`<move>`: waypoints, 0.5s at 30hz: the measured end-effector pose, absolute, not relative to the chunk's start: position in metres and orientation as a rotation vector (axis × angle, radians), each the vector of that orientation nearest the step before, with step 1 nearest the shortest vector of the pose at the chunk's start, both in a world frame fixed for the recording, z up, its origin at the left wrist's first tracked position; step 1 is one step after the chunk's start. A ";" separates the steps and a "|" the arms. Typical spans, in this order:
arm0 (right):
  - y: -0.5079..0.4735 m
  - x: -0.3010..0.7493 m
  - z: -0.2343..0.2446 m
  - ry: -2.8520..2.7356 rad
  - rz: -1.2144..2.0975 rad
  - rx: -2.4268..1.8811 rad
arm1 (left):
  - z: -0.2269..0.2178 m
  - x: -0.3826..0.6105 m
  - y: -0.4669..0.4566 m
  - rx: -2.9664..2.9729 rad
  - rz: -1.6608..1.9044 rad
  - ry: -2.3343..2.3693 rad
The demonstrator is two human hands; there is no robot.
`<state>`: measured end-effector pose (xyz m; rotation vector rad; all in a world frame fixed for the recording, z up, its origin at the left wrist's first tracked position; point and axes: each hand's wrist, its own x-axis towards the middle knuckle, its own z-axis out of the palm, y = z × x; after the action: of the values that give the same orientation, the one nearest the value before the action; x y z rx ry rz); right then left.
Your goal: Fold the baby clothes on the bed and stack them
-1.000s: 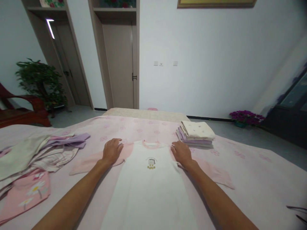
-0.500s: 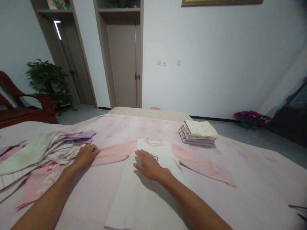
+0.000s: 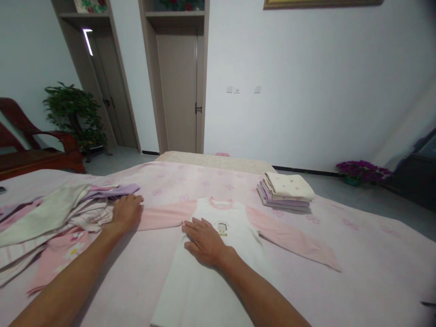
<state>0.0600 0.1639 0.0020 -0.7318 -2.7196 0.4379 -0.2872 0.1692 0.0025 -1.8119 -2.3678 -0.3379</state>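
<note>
A long-sleeved shirt [image 3: 235,254] with a white body, pale pink sleeves and a small printed picture on its chest lies spread out in front of me. My right hand [image 3: 204,240] rests flat on the upper chest, beside the print, fingers stretched out. At the end of the left-hand sleeve [image 3: 166,216], my left hand [image 3: 127,211] covers the cuff with its fingers bent down over it; the fingertips are partly hidden. Close beside that hand lies a loose heap of clothes [image 3: 44,222] in white, purple, pink and stripes.
A folded stack of clothes [image 3: 286,193], cream on top, sits beyond the right sleeve. Everything lies on a pink flowered cloth [image 3: 357,254]. A dark thin object [image 3: 427,304] shows at the right edge. A wooden chair [image 3: 41,145] stands at the left.
My right hand has slid slightly left across the chest, uncovering the print. My left hand has turned, its fingers now pointing farther forward at the cuff. The view has shifted slightly.
</note>
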 end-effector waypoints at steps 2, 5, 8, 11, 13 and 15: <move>0.163 0.060 0.002 -2.718 0.438 -0.730 | -0.002 -0.258 0.168 -1.967 -0.423 -2.190; 0.163 0.060 0.001 -2.715 0.445 -0.728 | -0.018 -0.213 0.163 -2.456 -0.538 -1.866; 0.163 0.061 -0.002 -2.687 0.464 -0.742 | -0.033 -0.190 0.156 -2.562 -0.446 -1.834; 0.163 0.062 -0.006 -2.650 0.465 -0.754 | -0.035 -0.192 0.149 -2.529 -0.341 -1.893; 0.163 0.063 -0.009 -2.633 0.462 -0.743 | -0.029 -0.197 0.146 -2.510 -0.364 -1.927; 0.164 0.062 -0.012 -2.621 0.459 -0.720 | -0.020 -0.198 0.149 -2.396 -0.428 -2.071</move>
<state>0.0624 0.1637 -0.0124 -0.7202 -2.6210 0.4591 -0.1979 0.1489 -0.0201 -2.3957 -2.0713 -0.4284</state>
